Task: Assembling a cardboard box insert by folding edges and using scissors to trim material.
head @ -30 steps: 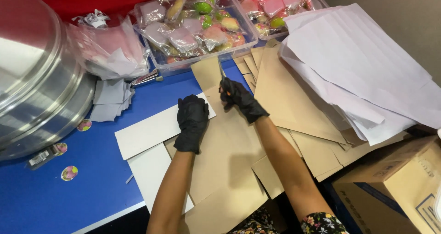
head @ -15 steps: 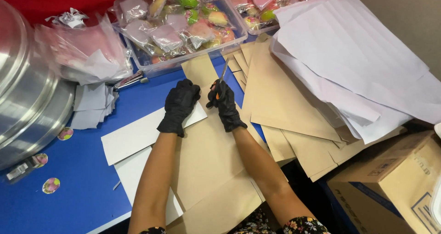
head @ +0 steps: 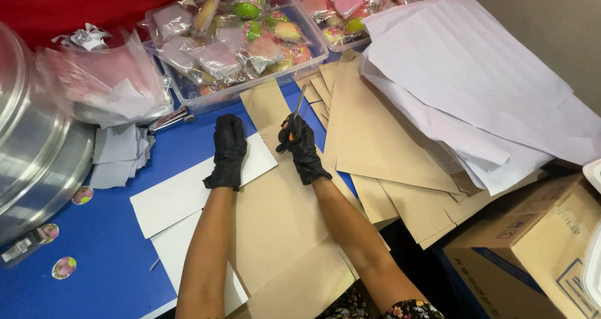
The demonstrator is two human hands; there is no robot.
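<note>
Near edge: brown paper sheet (head: 275, 231) flat on the blue table (head: 94, 294), running from the near rim up between both forearms; narrower strip of same sheet reaching toward the far containers.
White sheets (head: 175, 197): two, flat, partly under the brown sheet on its left side.
Left hand (head: 228, 151): black glove, palm down, fingers spread flat, pressing on the white sheet just beside the brown sheet's left edge; nothing grasped.
Right hand (head: 302, 145): black glove, clenched around orange handles of scissors (head: 297, 109); blades pointing away, over the brown strip; blade gap too small to judge.
Right side: stack of brown envelopes (head: 382, 150) fanned over the table edge; pile of white paper sheets (head: 482, 87) overlapping them further right.
Lower right: cardboard box (head: 532, 256) below table level.
Left side: round stickers (head: 64, 267) on the table; large metal steamer (head: 31, 150) at the left edge; small pile of white paper squares (head: 119, 156) beside it.
Middle distance: stapler-like metal tool (head: 170, 118) near the squares; crumpled clear plastic bags (head: 106, 84) behind.
Far edge: two clear plastic containers (head: 188, 97) holding wrapped coloured sweets (head: 250, 31).
</note>
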